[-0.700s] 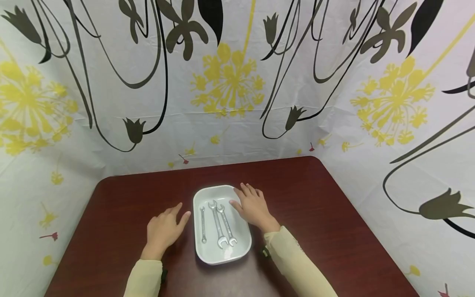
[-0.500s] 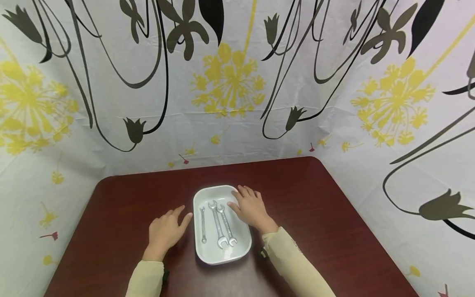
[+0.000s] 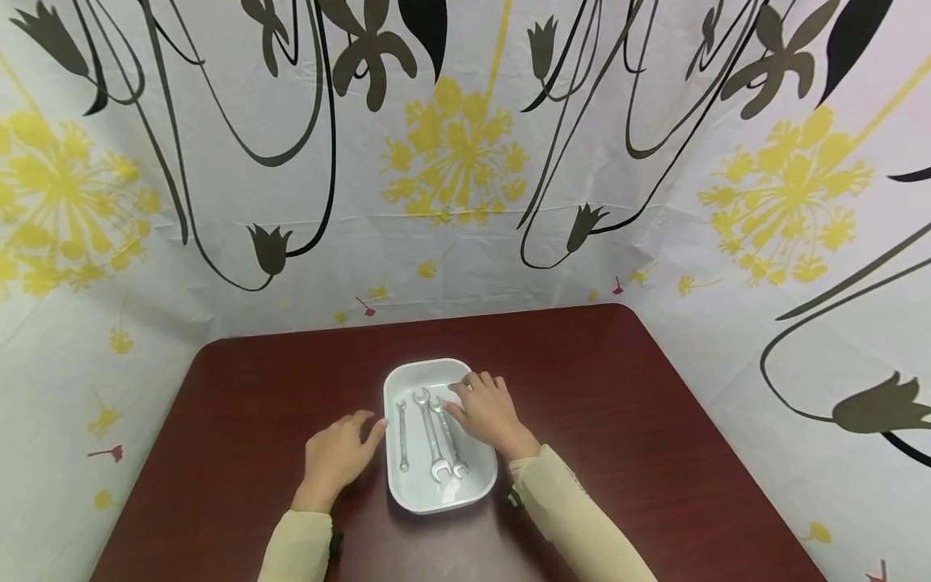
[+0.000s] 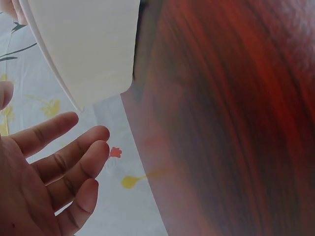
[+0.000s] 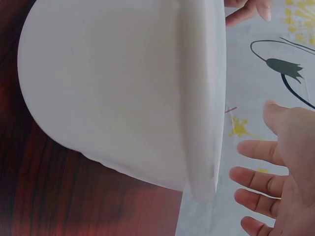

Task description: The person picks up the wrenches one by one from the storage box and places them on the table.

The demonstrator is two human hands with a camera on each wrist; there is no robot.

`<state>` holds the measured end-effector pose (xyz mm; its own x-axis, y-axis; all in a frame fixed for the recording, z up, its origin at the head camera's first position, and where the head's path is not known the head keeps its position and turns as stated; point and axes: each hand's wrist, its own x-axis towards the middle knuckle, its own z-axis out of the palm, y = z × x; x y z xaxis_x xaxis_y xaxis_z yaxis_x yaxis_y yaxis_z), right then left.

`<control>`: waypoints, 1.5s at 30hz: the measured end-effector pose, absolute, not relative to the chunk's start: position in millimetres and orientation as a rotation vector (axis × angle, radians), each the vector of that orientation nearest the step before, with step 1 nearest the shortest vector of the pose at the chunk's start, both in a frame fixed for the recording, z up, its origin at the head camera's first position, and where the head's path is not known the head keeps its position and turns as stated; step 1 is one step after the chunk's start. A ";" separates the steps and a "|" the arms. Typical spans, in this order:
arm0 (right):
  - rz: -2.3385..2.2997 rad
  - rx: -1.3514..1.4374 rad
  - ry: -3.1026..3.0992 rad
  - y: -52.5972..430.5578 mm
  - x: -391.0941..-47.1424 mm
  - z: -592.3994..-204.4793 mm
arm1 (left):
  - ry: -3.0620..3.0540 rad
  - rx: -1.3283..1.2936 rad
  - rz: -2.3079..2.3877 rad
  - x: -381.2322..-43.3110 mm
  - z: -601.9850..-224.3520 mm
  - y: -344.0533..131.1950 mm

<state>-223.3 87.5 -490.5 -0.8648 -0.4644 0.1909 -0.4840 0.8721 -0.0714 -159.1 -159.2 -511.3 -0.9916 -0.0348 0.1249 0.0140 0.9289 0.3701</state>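
A white tray point(image 3: 425, 503) with rounded corners sits on the dark red table. Inside lie a small wrench point(image 3: 403, 436) at the left, a larger wrench point(image 3: 431, 436) in the middle and another wrench point(image 3: 450, 440) right of it. My left hand point(image 3: 338, 457) is at the tray's left side, thumb tip right at the rim, fingers loosely bent and holding nothing. Over the tray's right side hovers my right hand point(image 3: 486, 408), its thumb overlapping the top of the right wrench in the head view. In the right wrist view the right hand's fingers point(image 5: 258, 179) are spread and grasp nothing.
The dark red table point(image 3: 596, 404) has rounded far corners. A white cloth point(image 3: 465, 178) printed with yellow and grey flowers hangs behind the table and along both sides.
My left hand has moved right, up to the tray's left rim. My right hand has shifted slightly left and toward me, further over the tray. The wrenches have not moved within the tray.
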 end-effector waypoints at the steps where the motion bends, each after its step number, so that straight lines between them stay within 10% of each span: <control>1: 0.169 0.735 -2.875 86.8 -223.4 -490.9 | -2.958 0.014 -0.568 -159.3 -511.1 -158.6; 45: -0.202 0.736 -2.943 73.3 -216.8 -525.7 | -3.076 0.025 -1.119 -158.6 -525.3 -145.6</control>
